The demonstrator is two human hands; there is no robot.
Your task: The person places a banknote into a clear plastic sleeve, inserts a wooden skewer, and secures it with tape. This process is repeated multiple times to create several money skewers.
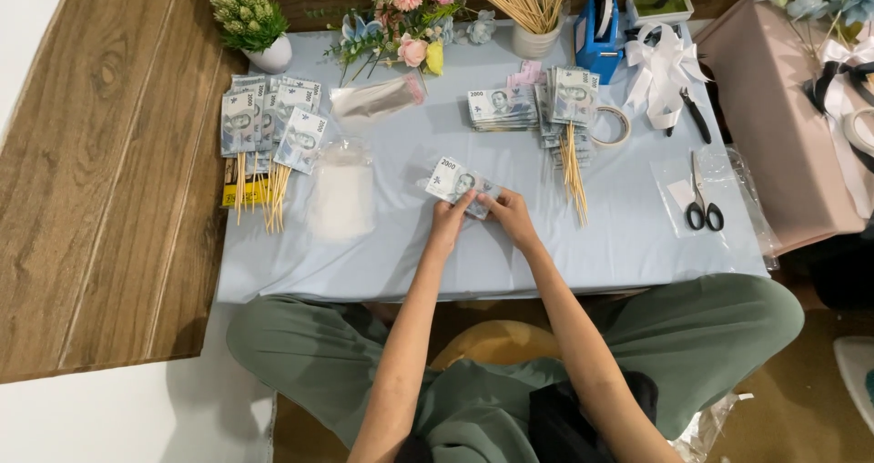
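surface: low table (382,267) under a pale blue cloth, before my crossed legs | left: banknotes on skewers (269,135), clear plastic sleeves (341,190) | centre: banknote stack (503,108), loose skewers (574,176) | right: tape roll (612,126), scissors (701,199), white ribbon bow (663,67) | back: blue tape dispenser (596,35), flower pot (253,21)

scissors (702,199): right side of the pale blue tabletop (401,254), on a clear plastic sheet
tape dispenser (596,35): blue, far edge, just right of the white cup of wooden sticks (533,12)
tape roll (612,124): lying flat, near the dispenser
white ribbon bow (663,67): far right
potted plant (250,21): far left corner
artificial flowers (410,17): far middle
pink box (783,117): right of the table
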